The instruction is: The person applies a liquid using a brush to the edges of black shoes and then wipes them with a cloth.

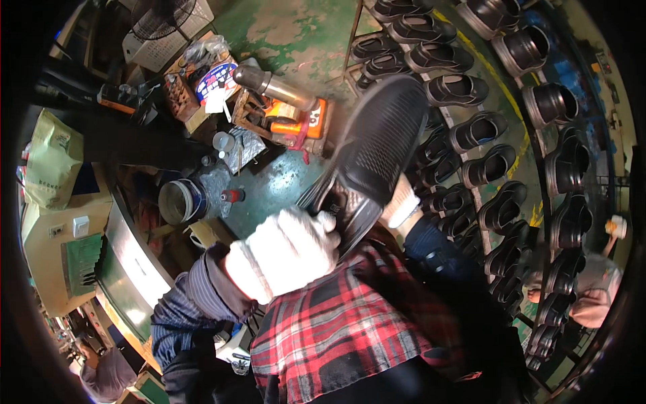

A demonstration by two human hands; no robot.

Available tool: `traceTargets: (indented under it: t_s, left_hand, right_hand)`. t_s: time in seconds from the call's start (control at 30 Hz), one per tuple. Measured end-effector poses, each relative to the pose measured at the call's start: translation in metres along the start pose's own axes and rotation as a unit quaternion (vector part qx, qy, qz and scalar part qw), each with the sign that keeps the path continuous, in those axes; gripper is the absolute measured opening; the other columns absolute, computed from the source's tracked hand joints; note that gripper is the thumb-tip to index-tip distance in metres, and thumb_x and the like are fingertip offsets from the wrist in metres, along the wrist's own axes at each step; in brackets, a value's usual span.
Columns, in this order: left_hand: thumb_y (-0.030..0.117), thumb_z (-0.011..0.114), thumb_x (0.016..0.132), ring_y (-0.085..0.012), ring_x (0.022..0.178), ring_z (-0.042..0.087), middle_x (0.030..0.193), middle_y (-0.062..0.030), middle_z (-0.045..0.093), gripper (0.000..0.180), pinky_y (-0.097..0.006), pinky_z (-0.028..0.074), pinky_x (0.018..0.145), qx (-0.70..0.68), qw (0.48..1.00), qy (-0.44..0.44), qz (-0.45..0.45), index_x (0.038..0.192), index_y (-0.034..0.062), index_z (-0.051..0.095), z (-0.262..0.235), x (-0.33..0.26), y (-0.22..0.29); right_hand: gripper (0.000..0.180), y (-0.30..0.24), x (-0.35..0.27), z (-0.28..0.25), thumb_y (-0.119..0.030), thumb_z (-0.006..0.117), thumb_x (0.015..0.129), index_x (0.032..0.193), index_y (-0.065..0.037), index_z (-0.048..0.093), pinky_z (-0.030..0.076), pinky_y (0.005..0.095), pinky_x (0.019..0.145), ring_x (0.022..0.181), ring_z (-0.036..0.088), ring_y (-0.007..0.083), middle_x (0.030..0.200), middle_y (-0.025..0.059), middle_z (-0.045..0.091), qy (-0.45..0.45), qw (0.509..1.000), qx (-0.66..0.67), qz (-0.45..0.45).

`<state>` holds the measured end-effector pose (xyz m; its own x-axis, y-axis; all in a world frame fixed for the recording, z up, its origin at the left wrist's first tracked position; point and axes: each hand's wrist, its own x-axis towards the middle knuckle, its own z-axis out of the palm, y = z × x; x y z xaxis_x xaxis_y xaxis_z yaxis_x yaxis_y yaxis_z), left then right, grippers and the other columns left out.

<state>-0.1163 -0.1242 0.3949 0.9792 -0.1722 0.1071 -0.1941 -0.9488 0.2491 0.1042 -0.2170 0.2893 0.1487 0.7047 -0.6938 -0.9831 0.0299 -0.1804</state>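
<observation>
A black shoe (387, 135) is held up in front of me, its ridged sole turned toward me and its far end smeared by motion. My left hand (286, 252), in a white knit glove, is closed at the shoe's near left end, its fingertips hidden. Dark blurred strips show just above that fist; whether they belong to the same shoe I cannot tell. On the other side, my right hand (404, 204) is mostly behind the shoe, gripping it from the right. Only its pale glove and cuff show. A red plaid apron (336, 320) covers my lap.
Racks of black shoes (488, 165) stand close on my right. Ahead is a low bench with an orange box (293, 118) and a clear bottle (276, 87). A bucket (183, 200) and a red bottle (233, 195) are front left, beside a green-topped table (131, 262). People sit at both sides.
</observation>
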Motion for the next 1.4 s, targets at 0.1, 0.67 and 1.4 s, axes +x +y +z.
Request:
traceTargets:
  t_s: [0.1, 0.67, 1.4]
  left_hand:
    - [0.023, 0.059, 0.065, -0.0189, 0.068, 0.057, 0.075, -0.0027, 0.051, 0.013, -0.03, 0.046, 0.049, 0.178, 0.98, -0.068, -0.061, 0.07, 0.0118, 0.059, -0.029, 0.009, 0.014]
    - [0.012, 0.076, 0.067, -0.0255, 0.132, 0.044, 0.142, -0.0198, 0.044, 0.101, -0.033, 0.034, 0.11, -0.635, 0.649, 0.106, -0.406, 0.15, -0.0006, 0.021, 0.012, -0.029, 0.021]
    - [0.022, 0.079, 0.058, -0.0425, 0.1, 0.058, 0.114, -0.0244, 0.053, 0.093, -0.045, 0.049, 0.088, -0.182, 0.874, 0.073, -0.445, 0.139, 0.0016, 0.04, -0.043, -0.029, 0.043]
  right_hand:
    - [0.032, -0.002, -0.033, -0.018, -0.043, 0.047, 0.098, 0.098, -0.014, 0.062, 0.04, 0.0453, 0.103, 0.104, 0.058, 0.0261, 0.1, 0.0082, 0.065, -0.019, 0.999, -0.017, -0.028]
    - [0.025, -0.019, -0.055, 0.015, -0.037, 0.053, 0.097, 0.101, -0.014, 0.061, 0.041, 0.0435, 0.103, 0.103, 0.058, 0.0219, 0.1, 0.003, 0.064, -0.128, 0.974, -0.126, -0.14]
    - [0.056, -0.019, -0.11, 0.068, -0.05, 0.065, 0.088, 0.084, 0.006, 0.06, 0.054, 0.0502, 0.082, 0.077, 0.066, 0.0314, 0.08, 0.0178, 0.065, -0.358, 0.849, -0.276, -0.274]
